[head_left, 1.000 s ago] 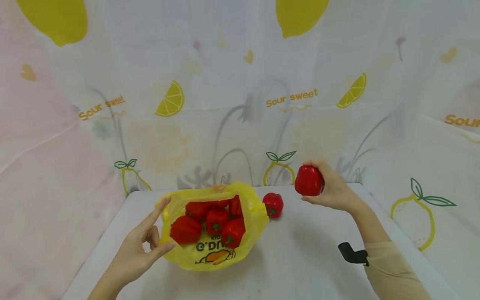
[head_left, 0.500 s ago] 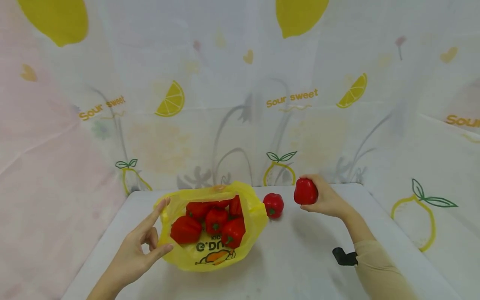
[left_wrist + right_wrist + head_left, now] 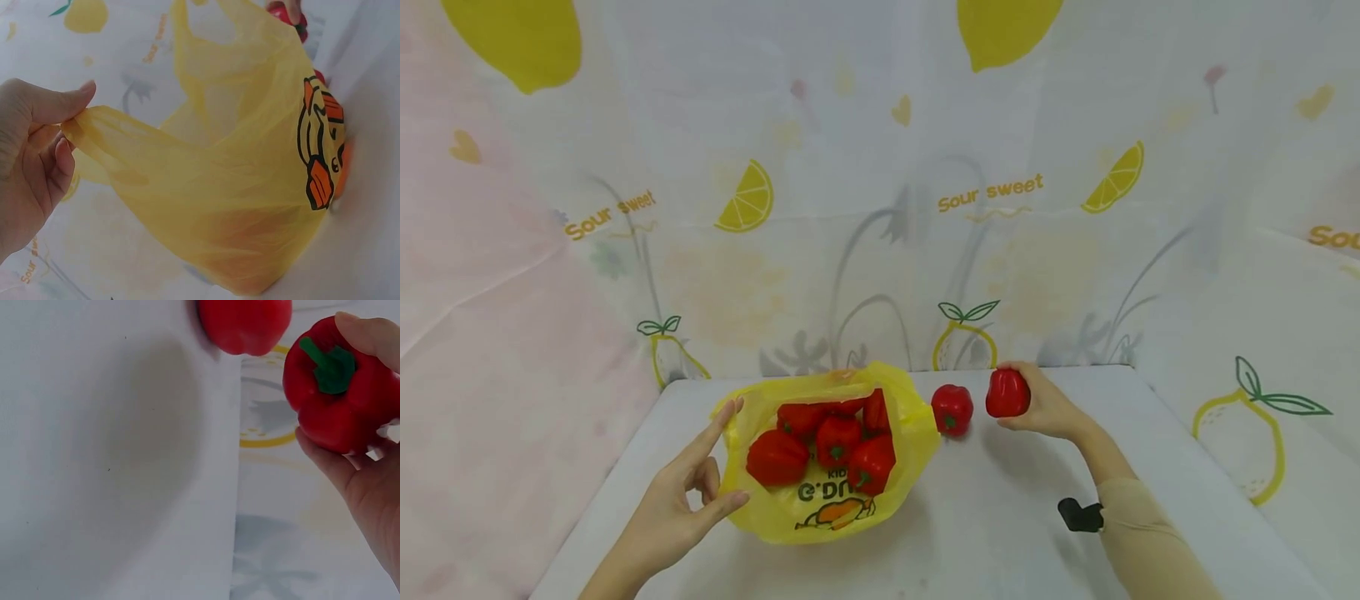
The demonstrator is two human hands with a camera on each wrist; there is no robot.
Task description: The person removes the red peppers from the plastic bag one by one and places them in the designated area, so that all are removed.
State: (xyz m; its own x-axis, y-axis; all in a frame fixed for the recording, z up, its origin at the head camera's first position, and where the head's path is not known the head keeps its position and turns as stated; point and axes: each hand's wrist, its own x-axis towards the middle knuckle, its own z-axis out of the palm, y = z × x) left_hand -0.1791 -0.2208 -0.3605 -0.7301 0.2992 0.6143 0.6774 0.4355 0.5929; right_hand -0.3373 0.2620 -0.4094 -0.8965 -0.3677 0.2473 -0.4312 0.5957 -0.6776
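Note:
My left hand (image 3: 673, 504) pinches the left edge of a yellow plastic bag (image 3: 917, 437); in the left wrist view, thumb and fingers grip a gathered corner of the bag (image 3: 187, 169). The bag's mouth is spread wide, and several red bell peppers (image 3: 777, 458) lie inside above a printed cartoon. My right hand (image 3: 1051, 408) holds a red bell pepper (image 3: 1007, 393) above the table, right of the bag. Its green stem (image 3: 335, 370) shows in the right wrist view. Between bag and right hand, another red bell pepper (image 3: 952, 410) rests on the table beside the bag.
The white table (image 3: 1000, 517) ends at the back against a hanging cloth (image 3: 850, 250) printed with lemons and words. Similar cloth hangs at both sides. A black fitting (image 3: 1079, 515) sits on the right sleeve.
My right hand has come down and slightly left with the bell pepper, closer to the one on the table. The left hand keeps its hold on the bag; the view has shifted slightly.

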